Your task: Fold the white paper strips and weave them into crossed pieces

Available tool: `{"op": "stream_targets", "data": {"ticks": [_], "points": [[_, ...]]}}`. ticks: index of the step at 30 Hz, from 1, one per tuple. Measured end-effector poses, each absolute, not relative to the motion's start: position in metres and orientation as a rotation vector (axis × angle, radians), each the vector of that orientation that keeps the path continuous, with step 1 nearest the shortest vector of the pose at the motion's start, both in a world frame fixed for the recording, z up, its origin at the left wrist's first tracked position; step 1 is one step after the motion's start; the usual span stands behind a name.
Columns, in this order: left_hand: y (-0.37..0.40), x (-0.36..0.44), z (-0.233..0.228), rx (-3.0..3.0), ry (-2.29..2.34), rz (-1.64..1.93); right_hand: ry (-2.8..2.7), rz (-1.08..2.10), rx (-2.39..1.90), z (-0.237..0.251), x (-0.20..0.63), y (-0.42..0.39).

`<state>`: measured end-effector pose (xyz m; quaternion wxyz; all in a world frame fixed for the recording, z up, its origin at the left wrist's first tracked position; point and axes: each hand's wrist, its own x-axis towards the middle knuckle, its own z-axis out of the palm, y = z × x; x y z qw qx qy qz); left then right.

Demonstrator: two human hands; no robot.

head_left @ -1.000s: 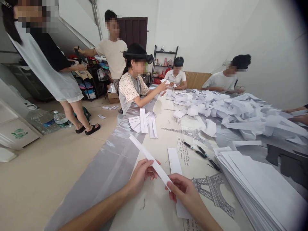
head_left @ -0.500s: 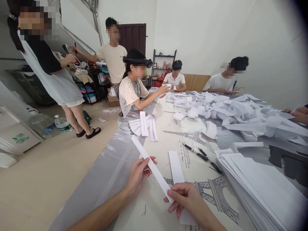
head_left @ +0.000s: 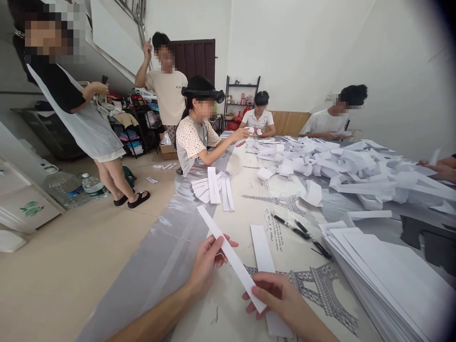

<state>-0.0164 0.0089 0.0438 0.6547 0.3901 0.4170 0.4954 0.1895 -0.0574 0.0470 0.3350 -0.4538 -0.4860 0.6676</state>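
Observation:
A narrow white paper strip slants across the space in front of me, held between both hands. My left hand pinches it near its middle, thumb on top. At its near end, my right hand grips it between thumb and fingers. Under the right hand, a wider white paper strip lies on the printed tablecloth, partly covered by that hand. Farther off, a fanned pile of folded paper strips rests near the table's left edge.
Several pens lie right of centre. A stack of white paper sheets fills the right front, with a large heap of folded paper beyond. A person wearing a headband sits at the left edge; others sit or stand around.
Both hands and the strip have shifted slightly right and down in view. In the background, a standing person has raised an arm beside their head.

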Motion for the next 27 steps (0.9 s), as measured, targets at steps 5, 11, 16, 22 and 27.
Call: {"op": "stream_targets", "data": {"ticks": [5,11,16,22,27], "points": [[-0.008,-0.006,0.044,1.027,0.861,0.978,-1.319,1.714,-1.219,0.042,0.190,-0.057],[0.005,-0.018,0.054,0.987,0.989,1.111,-1.283,1.727,-1.285,0.044,0.187,-0.059],[0.010,-0.021,0.057,1.042,1.014,1.104,-1.436,1.630,-1.256,0.052,0.184,-0.061],[-0.014,-0.003,0.048,1.107,0.868,0.906,-1.450,1.504,-1.281,0.051,0.182,-0.062],[-0.021,0.000,0.050,1.078,0.866,0.842,-1.419,1.470,-1.223,0.046,0.180,-0.063]]}}
